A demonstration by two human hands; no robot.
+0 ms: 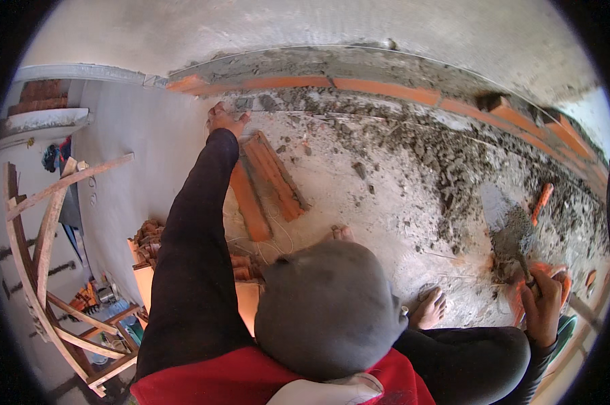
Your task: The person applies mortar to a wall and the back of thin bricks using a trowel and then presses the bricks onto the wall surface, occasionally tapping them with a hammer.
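Note:
My left hand reaches to the foot of the low brick course, fingers bent and apart over grey rubble and mortar. Just beside it two loose orange bricks lie on the dusty floor. My right hand grips the handle of a trowel, whose blade carries wet grey mortar at the right. An orange-handled tool lies near the blade. Scattered mortar covers the floor along the bricks, and a thin string runs above the course.
My bare feet are on the floor. At left stand a wooden frame and stacked bricks and tiles. A plastered wall rises behind the brick course. An orange object sits behind my right hand.

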